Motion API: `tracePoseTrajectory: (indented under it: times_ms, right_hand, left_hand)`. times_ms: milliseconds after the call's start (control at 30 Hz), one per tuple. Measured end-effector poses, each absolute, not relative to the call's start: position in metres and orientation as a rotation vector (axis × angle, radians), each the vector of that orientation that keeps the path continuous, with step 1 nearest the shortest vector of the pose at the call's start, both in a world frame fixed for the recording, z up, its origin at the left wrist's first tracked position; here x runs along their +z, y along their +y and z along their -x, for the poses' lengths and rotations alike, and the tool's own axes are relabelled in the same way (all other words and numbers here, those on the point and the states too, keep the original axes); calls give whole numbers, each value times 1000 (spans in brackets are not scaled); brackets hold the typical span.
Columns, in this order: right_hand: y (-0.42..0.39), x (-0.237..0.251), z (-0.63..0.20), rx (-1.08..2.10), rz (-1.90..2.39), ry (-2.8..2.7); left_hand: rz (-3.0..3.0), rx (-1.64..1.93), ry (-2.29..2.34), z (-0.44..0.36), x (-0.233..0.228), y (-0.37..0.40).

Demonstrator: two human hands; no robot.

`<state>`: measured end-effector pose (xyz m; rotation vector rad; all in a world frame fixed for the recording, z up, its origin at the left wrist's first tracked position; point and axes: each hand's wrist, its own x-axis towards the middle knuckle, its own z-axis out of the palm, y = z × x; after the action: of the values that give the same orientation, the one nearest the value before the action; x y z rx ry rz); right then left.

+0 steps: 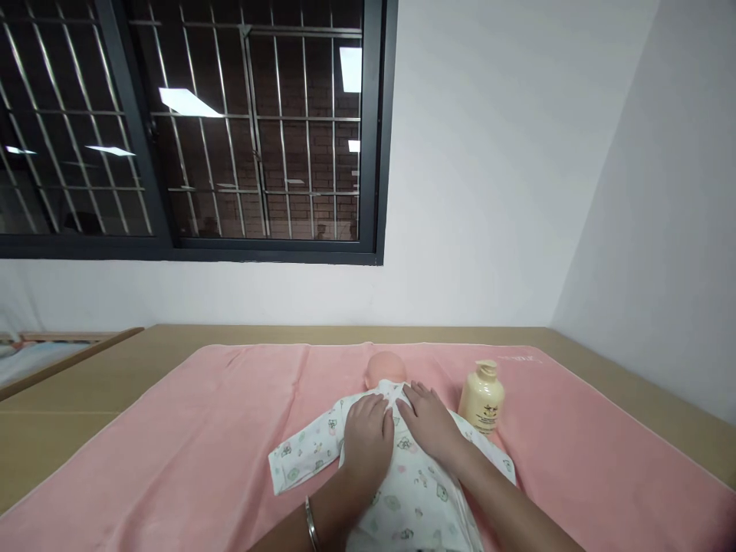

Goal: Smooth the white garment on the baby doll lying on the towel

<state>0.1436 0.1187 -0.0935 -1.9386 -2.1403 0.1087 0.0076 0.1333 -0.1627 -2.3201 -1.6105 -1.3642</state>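
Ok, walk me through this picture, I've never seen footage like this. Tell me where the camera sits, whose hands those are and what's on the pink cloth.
The camera is worn on a person's head and looks forward and down, so the two bare hands belong to the wearer. The left hand, with a bangle on its wrist, and the right hand both lie flat, side by side, on a baby doll dressed in a white patterned garment. The hands grip nothing. The doll lies on a pink towel spread over a tan surface. A cream pump bottle stands upright on the towel beside the doll, by the right hand. Behind are a white wall and a barred window.
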Motion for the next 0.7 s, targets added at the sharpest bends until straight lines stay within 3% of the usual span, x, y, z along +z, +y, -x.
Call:
tracePoseTrajectory:
  times_ms: [133,400,700]
  right_hand:
    - [107,-103,-131,14,1894,-2204]
    - [118,-91,-141,146,1983,-2113]
    - [100,-98,-129,-43,1925,-2210]
  left_hand:
    - [2204,-1291,-1870,-5,-160,137]
    - [2279,-1488,-1556,-8,-163,127]
    - [2302,-1331,-1845,-4,-158,137]
